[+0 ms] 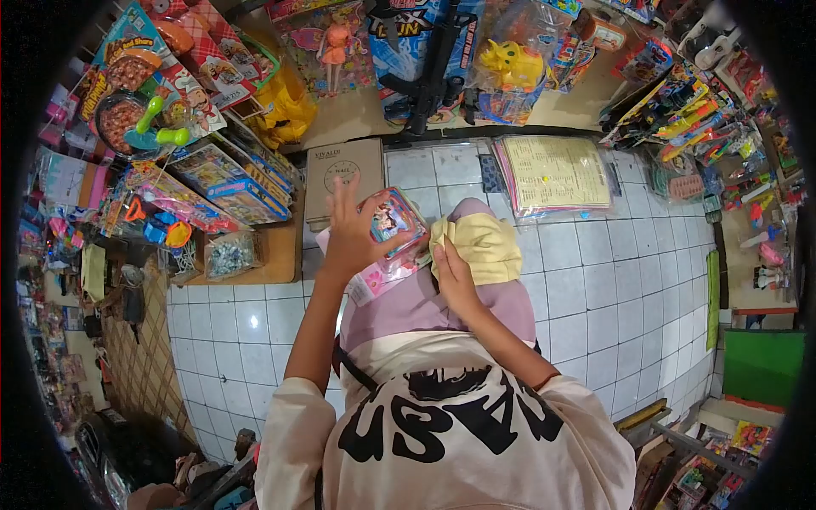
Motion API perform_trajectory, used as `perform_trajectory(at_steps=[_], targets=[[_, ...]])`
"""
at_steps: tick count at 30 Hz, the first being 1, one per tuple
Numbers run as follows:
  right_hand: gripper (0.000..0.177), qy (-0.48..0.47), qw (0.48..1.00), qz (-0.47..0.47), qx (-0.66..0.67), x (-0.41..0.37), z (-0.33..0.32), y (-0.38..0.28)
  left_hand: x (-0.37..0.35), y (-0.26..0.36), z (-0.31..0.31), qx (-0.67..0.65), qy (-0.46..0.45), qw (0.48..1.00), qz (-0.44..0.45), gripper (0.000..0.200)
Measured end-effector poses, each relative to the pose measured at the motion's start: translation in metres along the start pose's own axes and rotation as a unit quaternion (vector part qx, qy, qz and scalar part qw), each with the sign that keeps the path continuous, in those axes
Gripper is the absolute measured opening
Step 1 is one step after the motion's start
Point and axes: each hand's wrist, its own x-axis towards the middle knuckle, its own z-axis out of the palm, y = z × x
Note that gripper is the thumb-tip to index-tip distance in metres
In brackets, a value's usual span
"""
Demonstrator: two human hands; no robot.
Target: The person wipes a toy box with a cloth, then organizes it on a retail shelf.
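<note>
One yellow cloth [489,246] extends from the right grip [456,279].

cloth [493,248]: pale yellow | trousers [399,310]: mauve | floor tiles [586,293]: white, dark grid | carton [364,161]: brown

Matt, wrinkled cloth [491,248] contrasts with a glossy printed case [390,217], as smooth floor tiles [595,280] gleam beside a matt cardboard box [366,166] and shiny, plastic-sleeved papers [557,174]
</note>
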Motion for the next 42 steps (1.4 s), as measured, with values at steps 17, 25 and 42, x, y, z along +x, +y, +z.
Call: perform_trajectory(at_steps=[17,25,42], targets=[[0.038,-0.059,0.985,-0.155,-0.035,-0.013,0.02,-0.012,-0.024,0.02,0.026,-0.073,0.097,0.95,-0.287,0.073],[0.03,-0.044,0.97,0.079,0.224,-0.006,-0.017,0.001,-0.02,0.022,0.015,-0.008,0.052,0.963,-0.264,0.073],[0.04,-0.113,0.957,-0.153,-0.219,0.001,0.006,0.01,-0.009,0.017,0.021,0.063,-0.045,0.996,-0.051,0.049]])
